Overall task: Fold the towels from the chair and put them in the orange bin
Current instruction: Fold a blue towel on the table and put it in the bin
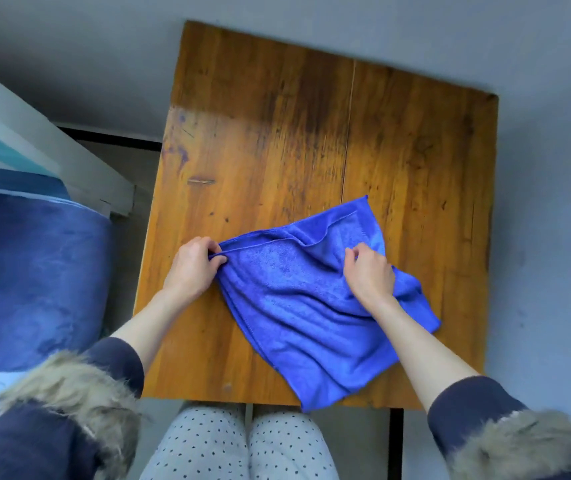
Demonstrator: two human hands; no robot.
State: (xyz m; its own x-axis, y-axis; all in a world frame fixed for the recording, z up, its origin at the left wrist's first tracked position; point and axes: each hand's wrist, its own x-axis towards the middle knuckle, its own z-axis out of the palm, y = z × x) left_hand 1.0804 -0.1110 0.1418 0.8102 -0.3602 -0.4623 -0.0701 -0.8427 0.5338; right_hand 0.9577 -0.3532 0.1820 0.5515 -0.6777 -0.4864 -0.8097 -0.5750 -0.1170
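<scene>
While we look down over our knees, we see a blue towel (297, 306) lying rumpled on the near right part of the wooden table (277, 133). Our left hand (192, 268) pinches the towel's left corner between thumb and curled fingers, close to the table's left edge. Our right hand (368, 273) rests on the cloth near its middle, fingers curled and bunching a fold of fabric. One near corner of the towel hangs just over the table's front edge, above our dotted trousers (242, 445). The far corner points toward the table's centre seam. Beyond the towel, the far half of the tabletop shows bare wood out to its back edge, and a strip of wood stays uncovered on the right. A blue patterned blanket (34, 271) lies left of the table.
</scene>
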